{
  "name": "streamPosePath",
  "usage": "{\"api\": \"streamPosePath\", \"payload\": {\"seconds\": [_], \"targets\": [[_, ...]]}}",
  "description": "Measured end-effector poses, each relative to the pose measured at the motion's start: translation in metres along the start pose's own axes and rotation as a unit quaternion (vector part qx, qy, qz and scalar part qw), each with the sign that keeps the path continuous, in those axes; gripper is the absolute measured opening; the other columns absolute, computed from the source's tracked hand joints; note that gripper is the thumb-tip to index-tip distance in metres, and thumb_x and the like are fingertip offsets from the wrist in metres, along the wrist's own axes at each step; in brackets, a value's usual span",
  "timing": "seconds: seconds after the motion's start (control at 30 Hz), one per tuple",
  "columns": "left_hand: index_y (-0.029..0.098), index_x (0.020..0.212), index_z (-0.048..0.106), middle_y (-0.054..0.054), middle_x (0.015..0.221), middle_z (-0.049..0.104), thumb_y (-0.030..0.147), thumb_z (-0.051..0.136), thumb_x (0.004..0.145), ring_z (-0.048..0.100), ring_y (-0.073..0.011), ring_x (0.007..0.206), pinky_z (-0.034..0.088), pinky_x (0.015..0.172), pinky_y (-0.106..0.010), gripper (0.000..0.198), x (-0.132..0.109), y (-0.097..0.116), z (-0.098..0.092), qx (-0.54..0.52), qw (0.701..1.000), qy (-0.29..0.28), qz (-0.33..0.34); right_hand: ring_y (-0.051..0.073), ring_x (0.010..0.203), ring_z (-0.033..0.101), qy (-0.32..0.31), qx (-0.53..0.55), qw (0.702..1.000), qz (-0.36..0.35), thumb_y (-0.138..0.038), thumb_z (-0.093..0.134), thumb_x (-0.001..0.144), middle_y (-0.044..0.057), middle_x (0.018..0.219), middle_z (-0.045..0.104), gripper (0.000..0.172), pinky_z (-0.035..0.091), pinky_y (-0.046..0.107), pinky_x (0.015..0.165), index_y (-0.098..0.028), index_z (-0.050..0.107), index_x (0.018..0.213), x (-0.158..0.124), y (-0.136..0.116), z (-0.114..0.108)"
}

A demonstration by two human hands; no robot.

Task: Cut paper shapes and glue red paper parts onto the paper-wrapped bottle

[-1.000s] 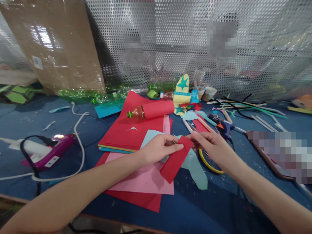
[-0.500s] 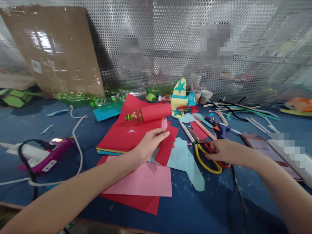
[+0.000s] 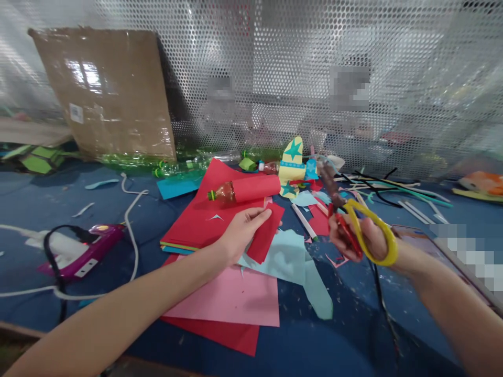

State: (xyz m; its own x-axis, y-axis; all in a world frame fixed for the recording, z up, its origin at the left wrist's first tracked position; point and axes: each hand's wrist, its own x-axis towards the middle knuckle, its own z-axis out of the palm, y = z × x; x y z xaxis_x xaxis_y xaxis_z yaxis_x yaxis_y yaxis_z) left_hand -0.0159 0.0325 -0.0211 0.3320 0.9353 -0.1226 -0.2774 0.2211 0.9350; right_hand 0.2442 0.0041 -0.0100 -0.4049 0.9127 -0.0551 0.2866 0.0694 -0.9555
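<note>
Between thumb and fingers, my left hand (image 3: 245, 228) pinches a folded-looking piece of red paper (image 3: 266, 234) above light blue paper (image 3: 288, 256). My right hand (image 3: 353, 235) grips a pair of scissors (image 3: 371, 230) with one yellow and one red handle loop; the blades point up and away, smeared by motion. Behind my left hand, a plastic bottle wrapped in red paper (image 3: 255, 188) lies on a stack of coloured sheets (image 3: 192, 222), its green cap to the left. Pink paper (image 3: 236, 296) lies below my left wrist.
A purple power strip (image 3: 92, 251) with cables is at the left. A cardboard sheet (image 3: 110, 94) leans against the perforated metal screen (image 3: 251, 78). A yellow paper rocket shape (image 3: 293, 162), a white marker (image 3: 304, 221), paper scraps and pipe cleaners (image 3: 396, 188) lie behind. A phone (image 3: 416, 235) is at the right.
My right hand has lifted the scissors off the table, their blades swinging upward. My left hand still pinches the red paper, which has tilted slightly. The view has shifted a little.
</note>
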Motion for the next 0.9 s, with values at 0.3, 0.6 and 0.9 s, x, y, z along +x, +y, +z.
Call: {"api": "streamPosePath", "payload": {"seconds": [0.3, 0.6, 0.9], "targets": [[0.015, 0.066, 0.063, -0.001, 0.060, 0.065, 0.048, 0.063, 0.082, 0.055, -0.0093, 0.052, 0.042, 0.050, -0.019, 0.036, 0.007, 0.009, -0.012, 0.023, 0.999, 0.024, 0.030, 0.008, 0.051, 0.035, -0.287, 0.161, 0.944, 0.014, -0.088, 0.030, 0.069, -0.002, 0.074, 0.040, 0.085, 0.052, 0.028, 0.050, -0.016, 0.053, 0.107, -0.022, -0.008, 0.032], [0.015, 0.068, 0.066, -0.002, 0.063, 0.066, 0.052, 0.064, 0.079, 0.057, -0.0105, 0.056, 0.044, 0.052, -0.019, 0.039, 0.008, 0.011, -0.015, 0.029, 0.998, 0.006, 0.049, 0.007, 0.049, 0.037, -0.271, 0.169, 0.947, 0.019, -0.087, 0.031, 0.070, -0.002, 0.071, 0.045, 0.084, 0.060, 0.033, 0.058, -0.016, 0.059, 0.106, -0.023, -0.012, 0.030], [0.016, 0.071, 0.066, -0.001, 0.064, 0.065, 0.050, 0.065, 0.079, 0.058, -0.0112, 0.058, 0.046, 0.056, -0.021, 0.035, 0.008, 0.013, -0.013, 0.015, 0.999, 0.025, 0.041, 0.008, 0.048, 0.035, -0.267, 0.157, 0.949, 0.063, -0.092, 0.033, 0.062, -0.003, 0.070, 0.043, 0.084, 0.059, 0.035, 0.062, -0.022, 0.060, 0.099, -0.023, -0.019, 0.027]]}}
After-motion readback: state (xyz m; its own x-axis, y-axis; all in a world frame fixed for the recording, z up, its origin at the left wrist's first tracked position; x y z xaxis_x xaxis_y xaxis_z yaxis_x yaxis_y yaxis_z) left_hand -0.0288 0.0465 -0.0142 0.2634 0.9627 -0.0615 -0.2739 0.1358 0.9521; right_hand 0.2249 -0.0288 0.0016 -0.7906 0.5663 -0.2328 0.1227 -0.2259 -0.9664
